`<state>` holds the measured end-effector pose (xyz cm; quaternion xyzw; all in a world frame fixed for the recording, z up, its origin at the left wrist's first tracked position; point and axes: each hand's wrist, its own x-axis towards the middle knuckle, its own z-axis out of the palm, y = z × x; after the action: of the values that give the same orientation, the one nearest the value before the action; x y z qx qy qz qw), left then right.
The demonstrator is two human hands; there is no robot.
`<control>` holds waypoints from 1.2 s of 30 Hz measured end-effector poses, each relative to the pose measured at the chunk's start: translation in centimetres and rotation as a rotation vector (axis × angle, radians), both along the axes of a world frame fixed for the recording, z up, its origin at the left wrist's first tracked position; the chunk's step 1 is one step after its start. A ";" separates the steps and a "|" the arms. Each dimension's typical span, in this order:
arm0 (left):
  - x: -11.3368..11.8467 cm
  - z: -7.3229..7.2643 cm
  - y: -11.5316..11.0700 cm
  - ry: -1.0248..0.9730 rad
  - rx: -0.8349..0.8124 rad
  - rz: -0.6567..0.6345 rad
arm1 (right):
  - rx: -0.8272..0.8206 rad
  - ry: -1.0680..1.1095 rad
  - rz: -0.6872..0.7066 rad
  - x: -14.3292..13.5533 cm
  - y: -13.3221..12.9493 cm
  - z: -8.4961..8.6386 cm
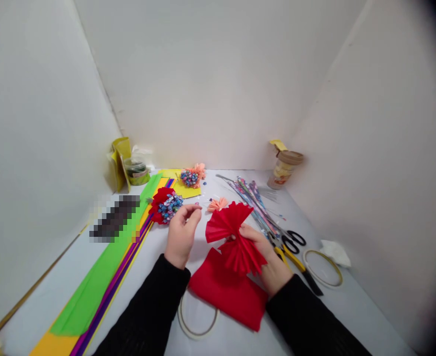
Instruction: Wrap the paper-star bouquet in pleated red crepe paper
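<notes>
Red pleats pinched at the waist, left hand alongside

The right hand [264,252] is holding the red pleated paper [227,222] above the table, just in front of the person. Thumb is lying over the paper near its narrow middle, fingers mostly hidden behind: a pinch, probably so the folds stay gathered while both ends are fanning out. The left hand [182,232] is hovering beside it, apart from the paper, thumb and forefinger tips drawn together. Cannot tell whether anything fine is sitting between them.

Directly below, a folded red sheet [228,291] is lying flat, its near edge by a tape ring [196,335]; same colour as the pleats, perhaps being kept close as stock. Beyond the hands, a peach pleated piece [218,203] is resting on the table. To the left, a red-and-blue flower cluster [169,205] is lying beside long coloured strips [99,277], which are running lengthwise, seemingly to stay flat and out of the way. To the right, foil-wrapped stems [255,198] and black-handled scissors [295,240] are lying near the right arm, likely for easy reach.
</notes>
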<state>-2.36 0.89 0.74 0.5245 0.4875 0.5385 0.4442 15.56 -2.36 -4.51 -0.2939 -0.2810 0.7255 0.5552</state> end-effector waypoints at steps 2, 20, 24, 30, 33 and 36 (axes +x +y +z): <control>-0.2 0.3 0.1 0.079 -0.020 -0.139 | -0.020 0.010 0.079 -0.1 -0.2 0.3; -0.2 0.0 0.5 0.187 -0.055 -0.208 | -0.050 -0.005 0.201 -0.5 -0.2 0.0; -0.1 -0.8 0.9 0.086 -0.018 -0.036 | 0.048 0.049 -0.184 0.9 0.3 0.4; 1.9 -1.4 -1.2 -0.093 -0.241 -0.421 | 0.099 0.059 -0.350 2.4 0.5 0.2; 2.8 -1.9 -2.3 -0.273 -0.328 -0.611 | 0.075 0.045 -0.374 1.6 0.5 -0.1; 3.2 -2.0 -2.4 -0.367 -0.322 -0.547 | 0.078 0.068 -0.381 0.4 0.5 0.2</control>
<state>0.87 -1.50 -1.27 0.4534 0.3199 0.4014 0.7287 16.00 -1.85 -4.36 -0.2954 -0.2294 0.6052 0.7027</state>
